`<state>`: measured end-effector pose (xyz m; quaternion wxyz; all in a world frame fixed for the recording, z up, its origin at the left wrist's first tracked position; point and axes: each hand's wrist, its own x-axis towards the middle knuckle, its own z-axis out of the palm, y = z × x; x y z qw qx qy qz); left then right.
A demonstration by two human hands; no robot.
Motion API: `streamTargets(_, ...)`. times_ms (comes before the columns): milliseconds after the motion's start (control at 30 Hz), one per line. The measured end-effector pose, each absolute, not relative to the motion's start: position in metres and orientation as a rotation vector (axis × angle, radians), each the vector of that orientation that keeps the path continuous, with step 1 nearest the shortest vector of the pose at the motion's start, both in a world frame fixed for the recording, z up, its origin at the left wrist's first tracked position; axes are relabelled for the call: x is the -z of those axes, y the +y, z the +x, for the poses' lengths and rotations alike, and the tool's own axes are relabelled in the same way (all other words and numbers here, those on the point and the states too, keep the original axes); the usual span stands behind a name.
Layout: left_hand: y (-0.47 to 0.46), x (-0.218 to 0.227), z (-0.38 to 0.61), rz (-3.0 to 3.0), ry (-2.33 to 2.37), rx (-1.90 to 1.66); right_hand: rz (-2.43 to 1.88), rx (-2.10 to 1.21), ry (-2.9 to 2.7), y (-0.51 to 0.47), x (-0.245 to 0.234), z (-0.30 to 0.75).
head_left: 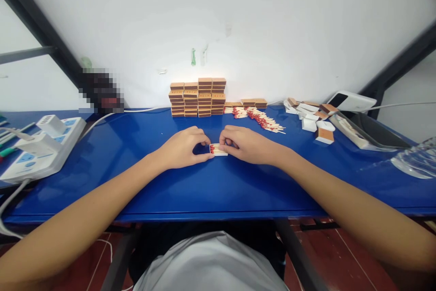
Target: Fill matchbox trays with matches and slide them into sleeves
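A small white matchbox tray (223, 154) lies on the blue table in front of me, with red-tipped matches (214, 148) in it, their heads toward the left. My left hand (185, 148) grips the tray's left end, thumb at the near side and forefinger at the far side. From the right, my right hand (243, 143) has its curled fingers and thumb on the matches at the tray's other end, partly hiding them. A loose pile of red-headed matches (264, 119) lies beyond my right hand. Stacked matchboxes (197, 98) stand against the wall.
White trays and brown box sleeves (308, 114) lie heaped at the right, near a white device (352, 100) and a dark pouch (374, 132). Clear plastic (417, 159) sits at the right edge. A power strip (44, 150) with plugs and cables occupies the left.
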<state>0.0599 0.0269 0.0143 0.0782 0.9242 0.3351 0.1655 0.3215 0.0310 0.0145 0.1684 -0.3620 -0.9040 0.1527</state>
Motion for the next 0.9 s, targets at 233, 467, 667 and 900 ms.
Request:
streamTargets(233,0.0269,-0.0152,0.0596,2.776,0.992,-0.498,-0.902,-0.457,-2.539,0.0304,-0.0099,0.3157)
streamTargets(467,0.0260,-0.0157,0.0600,2.769,1.006,-0.490,-0.829,-0.426,-2.561,0.0291,-0.0131,0.3174)
streamTargets(667,0.0257,-0.0160,0.0600,2.768,1.010,-0.496,-0.870,-0.406,-2.562,0.0282,-0.0164,0.3192)
streamTargets(900,0.0254,-0.0165,0.0602,2.758,1.014,-0.480,-1.011,-0.417,-2.546,0.0293,-0.0160,0.3198)
